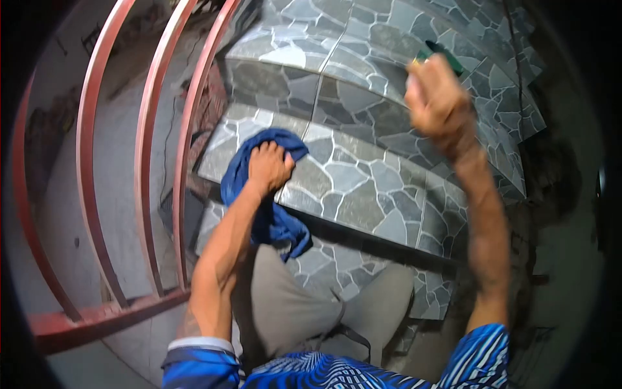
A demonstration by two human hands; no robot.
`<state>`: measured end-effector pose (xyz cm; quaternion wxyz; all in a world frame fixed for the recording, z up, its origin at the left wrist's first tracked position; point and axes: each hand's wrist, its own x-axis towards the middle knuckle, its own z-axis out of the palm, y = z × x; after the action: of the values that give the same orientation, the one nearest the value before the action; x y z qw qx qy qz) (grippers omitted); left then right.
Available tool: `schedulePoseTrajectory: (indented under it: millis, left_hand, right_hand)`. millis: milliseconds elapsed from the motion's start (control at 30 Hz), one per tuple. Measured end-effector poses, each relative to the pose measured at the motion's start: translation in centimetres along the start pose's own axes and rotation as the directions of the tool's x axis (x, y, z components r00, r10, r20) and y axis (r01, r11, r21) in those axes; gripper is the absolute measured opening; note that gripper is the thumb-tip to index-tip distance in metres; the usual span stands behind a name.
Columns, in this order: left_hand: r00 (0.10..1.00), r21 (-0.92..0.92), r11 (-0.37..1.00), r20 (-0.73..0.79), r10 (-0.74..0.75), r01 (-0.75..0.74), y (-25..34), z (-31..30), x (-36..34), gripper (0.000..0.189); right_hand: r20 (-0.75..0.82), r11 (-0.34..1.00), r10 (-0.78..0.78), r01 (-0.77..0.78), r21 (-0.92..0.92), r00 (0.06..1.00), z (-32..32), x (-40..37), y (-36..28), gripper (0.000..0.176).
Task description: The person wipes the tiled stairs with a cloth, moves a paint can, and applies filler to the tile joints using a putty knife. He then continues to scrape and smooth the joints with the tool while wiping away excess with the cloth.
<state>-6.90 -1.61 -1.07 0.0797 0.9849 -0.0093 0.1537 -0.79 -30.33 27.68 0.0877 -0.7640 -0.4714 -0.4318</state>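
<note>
A bunched blue cloth [234, 170] lies on a stone-patterned tiled step [359, 178], with one end hanging over the step's front edge. My left hand [269, 167] presses down on the cloth, fingers curled into it. Higher up on the right, my right hand [440, 100] is closed and smeared by motion over the upper steps. A dark green object [447, 58] shows at its fingers, with a small yellowish bit beside it; I cannot tell what kind of thing it is.
Red metal railing bars [146, 149] rise along the left, joined to a red bottom rail [110, 321]. More tiled steps [291, 48] climb ahead. My knees [291, 292] are close to the lower tiled step. A dark cord [515, 58] runs down the upper right.
</note>
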Motion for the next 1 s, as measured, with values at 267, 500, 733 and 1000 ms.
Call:
schedulePoseTrajectory:
  millis: [267, 500, 733, 1000]
  left_hand:
    - [0.958, 0.166, 0.948, -0.143, -0.249, 0.271, -8.9, -0.8, -1.4, 0.042]
    - [0.938, 0.111, 0.944, -0.198, -0.284, 0.31, -8.1, -0.9, -1.4, 0.042]
    - [0.93, 0.09, 0.953, -0.263, -0.257, 0.289, -8.7, 0.0, -1.7, 0.04]
    - [0.924, 0.045, 0.955, -0.268, -0.272, 0.294, -8.8, 0.1, -1.8, 0.038]
  right_hand:
    - [0.608, 0.968, 0.069, -0.2, 0.152, 0.791, 9.8, -16.2, -11.7, 0.026]
    - [0.692, 0.956, 0.28, -0.263, -0.133, 0.665, 16.2, -14.8, -12.4, 0.031]
    - [0.63, 0.947, 0.11, -0.273, 0.168, 0.769, 18.5, -11.9, -16.9, 0.03]
    - [0.694, 0.952, 0.115, -0.278, 0.128, 0.711, 20.1, -9.8, -17.0, 0.035]
